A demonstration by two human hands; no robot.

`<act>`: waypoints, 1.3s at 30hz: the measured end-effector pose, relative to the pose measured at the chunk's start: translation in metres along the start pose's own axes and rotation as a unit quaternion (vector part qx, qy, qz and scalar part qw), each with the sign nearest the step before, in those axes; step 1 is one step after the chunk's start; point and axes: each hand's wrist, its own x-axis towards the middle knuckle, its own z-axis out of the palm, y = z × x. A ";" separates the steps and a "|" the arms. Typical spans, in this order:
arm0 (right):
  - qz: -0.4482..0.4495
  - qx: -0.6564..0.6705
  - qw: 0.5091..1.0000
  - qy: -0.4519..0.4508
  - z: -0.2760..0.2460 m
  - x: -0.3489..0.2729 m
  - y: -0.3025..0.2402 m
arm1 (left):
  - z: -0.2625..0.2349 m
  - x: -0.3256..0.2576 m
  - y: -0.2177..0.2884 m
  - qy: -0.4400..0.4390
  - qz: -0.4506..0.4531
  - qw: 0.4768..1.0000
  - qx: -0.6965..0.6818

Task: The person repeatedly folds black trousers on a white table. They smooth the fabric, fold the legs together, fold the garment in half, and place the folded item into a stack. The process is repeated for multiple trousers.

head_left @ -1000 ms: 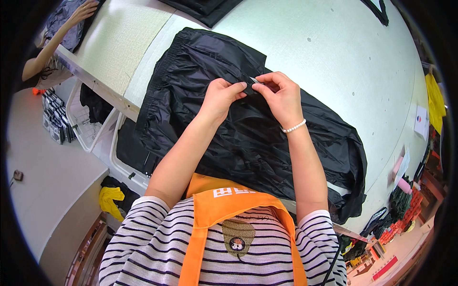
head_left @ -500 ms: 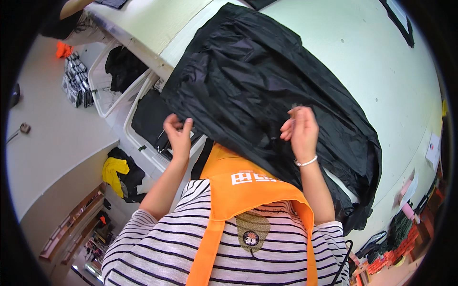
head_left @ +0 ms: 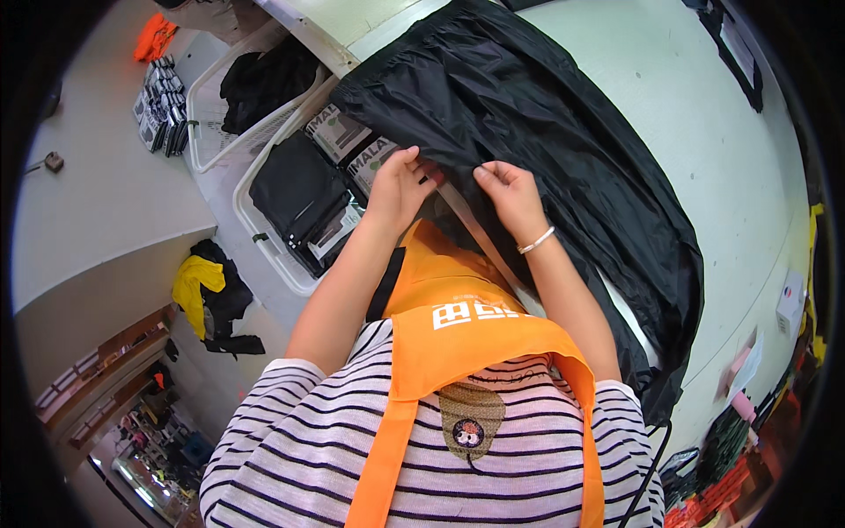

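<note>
A large pair of thin black trousers lies spread over the pale table, its gathered waistband toward the top and the legs toward the lower right. My left hand is at the trousers' near edge, thumb and fingers closed on the fabric. A little to its right my right hand pinches the same edge between thumb and fingers. The edge is raised between my hands, and a pale strip shows beneath it, running toward my orange apron.
To the left stands a white basket with flat black packages; behind it another white basket holds black cloth. Stacked packs and a yellow and black garment lie farther left. The table extends right.
My left hand has moved right and up to the trousers' near edge. My right hand has moved left onto that edge, and the fabric there is now lifted. More of the basket's packages shows.
</note>
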 end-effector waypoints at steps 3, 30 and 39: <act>0.112 0.121 0.985 -0.053 -0.013 -0.006 -0.005 | 0.014 0.002 0.000 -0.043 0.011 0.997 -0.059; -0.328 -0.295 0.891 0.107 -0.031 -0.031 -0.076 | 0.099 -0.015 -0.009 0.059 0.073 0.975 0.201; -0.355 -0.362 0.855 0.108 -0.014 -0.032 -0.069 | 0.100 -0.015 -0.009 0.092 0.092 0.955 0.267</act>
